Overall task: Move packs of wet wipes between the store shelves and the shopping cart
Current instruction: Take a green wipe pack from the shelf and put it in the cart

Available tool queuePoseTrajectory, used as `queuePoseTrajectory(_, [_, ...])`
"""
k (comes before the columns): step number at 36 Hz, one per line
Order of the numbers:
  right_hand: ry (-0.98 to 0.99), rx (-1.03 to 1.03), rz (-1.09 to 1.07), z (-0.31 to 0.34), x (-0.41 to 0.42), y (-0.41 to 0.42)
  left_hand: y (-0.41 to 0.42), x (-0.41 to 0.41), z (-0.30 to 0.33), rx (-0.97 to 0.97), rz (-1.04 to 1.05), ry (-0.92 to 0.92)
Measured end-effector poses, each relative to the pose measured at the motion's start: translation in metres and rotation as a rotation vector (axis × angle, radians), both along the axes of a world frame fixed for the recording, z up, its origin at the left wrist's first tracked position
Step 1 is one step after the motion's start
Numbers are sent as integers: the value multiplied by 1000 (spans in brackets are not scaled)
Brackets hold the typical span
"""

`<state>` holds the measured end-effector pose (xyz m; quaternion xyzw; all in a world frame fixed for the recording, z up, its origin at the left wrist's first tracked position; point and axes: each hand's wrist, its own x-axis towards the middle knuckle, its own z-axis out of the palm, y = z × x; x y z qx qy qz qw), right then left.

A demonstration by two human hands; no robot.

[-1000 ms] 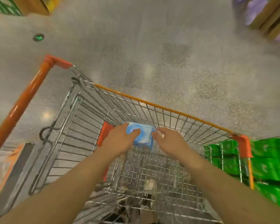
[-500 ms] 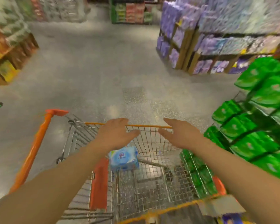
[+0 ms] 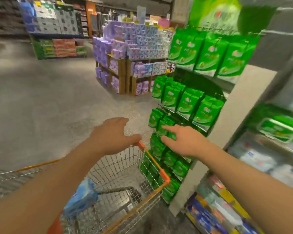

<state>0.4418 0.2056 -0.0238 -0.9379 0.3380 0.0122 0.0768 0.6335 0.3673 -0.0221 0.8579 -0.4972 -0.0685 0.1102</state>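
Observation:
A blue pack of wet wipes [image 3: 81, 198] lies inside the wire shopping cart [image 3: 125, 168], under my left forearm. My left hand [image 3: 113, 134] hovers above the cart's far rim with fingers spread, holding nothing. My right hand [image 3: 184, 141] is raised to the right of the cart, fingers straight and empty, in front of hanging green packs [image 3: 164, 149]. Shelves on the right hold more packs [image 3: 254, 157], blurred.
The green pack display [image 3: 201, 61] hangs on a rack beside a grey pillar [image 3: 227, 132] right of the cart. A stand of purple packs [image 3: 125, 51] rises further ahead. Open grey floor [image 3: 41, 107] stretches to the left.
Both hands let go of the blue pack, which now lies in the cart. My view has lifted and turned right toward the shelves, and both hands rose out of the cart.

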Motion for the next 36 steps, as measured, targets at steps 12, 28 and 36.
queuePoseTrajectory(12, [-115,-48,-379,19,-264,-41,-116,-205,29,-41,-361,32])
queuePoseTrajectory(28, [-192,-62,-859,30,-519,-14,-192,-440,47,-87,-773,117])
queuePoseTrajectory(36, [-305,-50,-970,20,-577,-13,-224,-500,44,-42,-898,103])
